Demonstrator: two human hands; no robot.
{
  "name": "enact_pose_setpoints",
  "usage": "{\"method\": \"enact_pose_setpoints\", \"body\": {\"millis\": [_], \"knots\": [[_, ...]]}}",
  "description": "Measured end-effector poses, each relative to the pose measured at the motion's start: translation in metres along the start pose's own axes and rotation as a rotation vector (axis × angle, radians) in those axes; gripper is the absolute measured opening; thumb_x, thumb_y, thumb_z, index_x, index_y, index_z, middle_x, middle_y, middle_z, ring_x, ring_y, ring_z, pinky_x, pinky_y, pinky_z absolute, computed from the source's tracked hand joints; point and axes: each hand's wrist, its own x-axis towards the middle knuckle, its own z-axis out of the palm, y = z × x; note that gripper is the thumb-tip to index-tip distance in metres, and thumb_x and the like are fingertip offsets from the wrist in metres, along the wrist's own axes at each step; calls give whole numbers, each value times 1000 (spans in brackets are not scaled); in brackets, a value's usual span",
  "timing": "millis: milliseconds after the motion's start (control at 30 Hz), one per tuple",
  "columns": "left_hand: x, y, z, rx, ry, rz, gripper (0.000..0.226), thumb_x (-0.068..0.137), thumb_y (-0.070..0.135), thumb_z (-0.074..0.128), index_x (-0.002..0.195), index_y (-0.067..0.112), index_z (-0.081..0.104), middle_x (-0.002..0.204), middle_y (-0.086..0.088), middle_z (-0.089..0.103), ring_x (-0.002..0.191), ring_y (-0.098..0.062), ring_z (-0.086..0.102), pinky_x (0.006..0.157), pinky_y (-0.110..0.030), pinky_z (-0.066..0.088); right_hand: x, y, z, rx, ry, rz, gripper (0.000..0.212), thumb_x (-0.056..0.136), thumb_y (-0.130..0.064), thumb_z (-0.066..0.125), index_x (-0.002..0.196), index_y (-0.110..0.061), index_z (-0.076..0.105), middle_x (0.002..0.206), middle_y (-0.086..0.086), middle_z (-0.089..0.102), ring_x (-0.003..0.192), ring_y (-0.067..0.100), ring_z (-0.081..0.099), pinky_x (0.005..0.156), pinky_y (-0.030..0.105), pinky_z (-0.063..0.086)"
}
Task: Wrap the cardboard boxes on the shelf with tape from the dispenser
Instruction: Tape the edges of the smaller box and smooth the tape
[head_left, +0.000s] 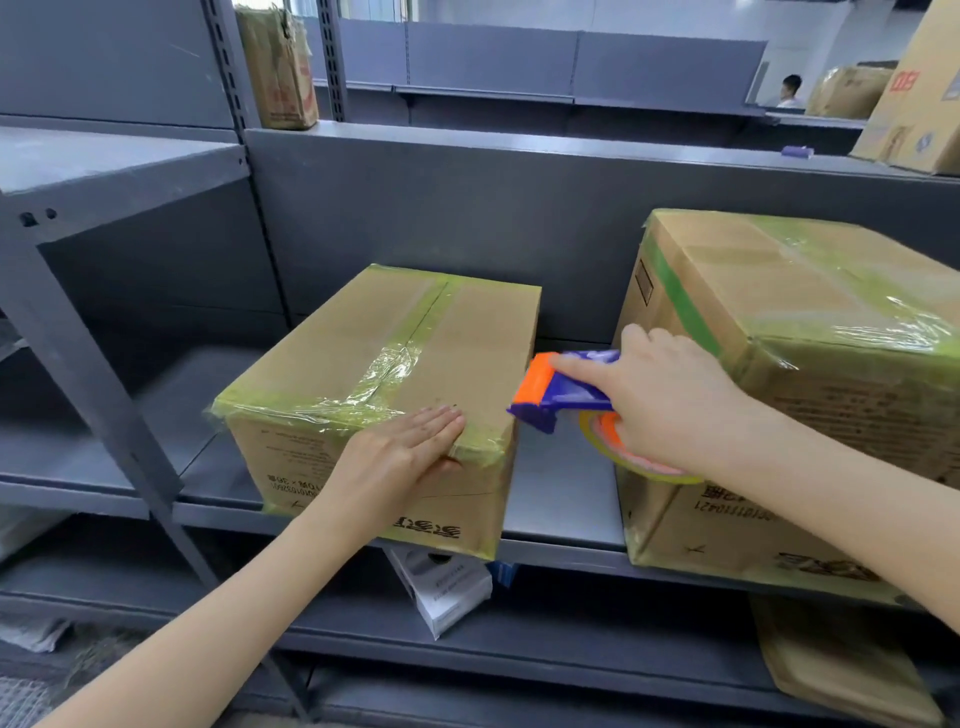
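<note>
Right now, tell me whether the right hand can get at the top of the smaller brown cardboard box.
Probably yes. The right hand holds the blue and orange tape dispenser just off the right edge of the smaller cardboard box; the left hand covers only the near corner.

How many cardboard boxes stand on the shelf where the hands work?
2: smaller box under the left hand, larger box beside the right hand holding the dispenser. More may lie offscreen.

small box (363, 353): taped, left | large box (779, 291): taped, right | blue-orange dispenser (561, 389): between them
</note>
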Motion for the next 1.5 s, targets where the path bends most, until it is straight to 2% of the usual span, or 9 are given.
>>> {"method": "enact_pose_setpoints", "body": {"millis": [200, 367, 467, 733, 833, 933, 1100, 1367, 1500], "knots": [[28, 21, 17, 43, -127, -82, 62, 53, 20, 91, 106, -4, 68, 106, -17, 69, 94, -25, 69, 79, -32, 54, 21, -20, 1, 129, 317, 131, 61, 92, -56, 18, 149, -33, 15, 90, 10, 31, 80, 24, 30, 71, 35, 26], [26, 30, -7, -59, -89, -107, 50, 86, 35, 46, 122, 3, 61, 120, -10, 64, 105, -22, 64, 80, -26, 51, 68, -63, 20, 109, 373, 58, 55, 85, -44, 61, 136, -28, 48, 83, 16, 50, 73, 30, 45, 66, 36, 35], [-2, 12, -27, -131, -12, -190, 44, 87, 27, 44, 117, 1, 64, 118, -11, 65, 108, -22, 63, 85, -31, 54, 89, -87, 28, 183, 413, 11, 61, 70, -39, 79, 126, -27, 59, 77, 15, 52, 69, 32, 51, 62, 35, 42], [-68, -61, -70, -304, 233, -881, 39, 97, 26, 48, 135, 18, 49, 124, 14, 56, 111, 3, 49, 96, -10, 36, 122, -127, 41, 168, 429, 62, 55, 68, -38, 80, 120, -28, 64, 93, 21, 59, 90, 41, 57, 81, 47, 47], [-74, -80, -72, -294, 203, -1013, 26, 95, 34, 47, 104, 18, 66, 101, 9, 67, 96, -14, 61, 78, -22, 46, 127, -143, 35, 168, 507, -37, 41, 83, -40, 53, 117, -21, 65, 119, 26, 56, 119, 47, 46, 105, 56, 30], [-72, -96, -69, -355, 81, -1085, 40, 93, 46, 46, 75, 12, 56, 68, 5, 58, 65, -12, 52, 59, -24, 38, 137, -162, 25, 306, 447, -265, 38, 89, -32, 46, 115, -15, 67, 123, 22, 59, 122, 39, 50, 104, 49, 36], [-70, -106, -62, -494, 21, -1037, 45, 91, 44, 50, 71, 5, 54, 59, -1, 50, 54, -8, 38, 51, -18, 32, 154, -187, 14, 457, 111, -437, 47, 100, -39, 35, 145, -25, 33, 155, 0, 24, 145, 17, 10, 117, 31, 8], [-76, -110, -64, -526, 44, -917, 21, 89, 21, 61, 69, 15, 63, 64, 5, 65, 60, -5, 57, 61, -8, 42, 156, -197, 24, 409, -36, -481, 58, 97, -48, 29, 149, -30, 11, 158, -7, 9, 146, 17, 6, 115, 30, 12], [-85, -118, -54, -389, 16, -779, 31, 91, 37, 52, 74, 12, 59, 66, 1, 55, 60, -11, 47, 59, -25, 41, 156, -200, 26, 407, -41, -489, 57, 98, -45, 31, 149, -31, 10, 158, -8, 7, 146, 19, 5, 116, 34, 13]]}}
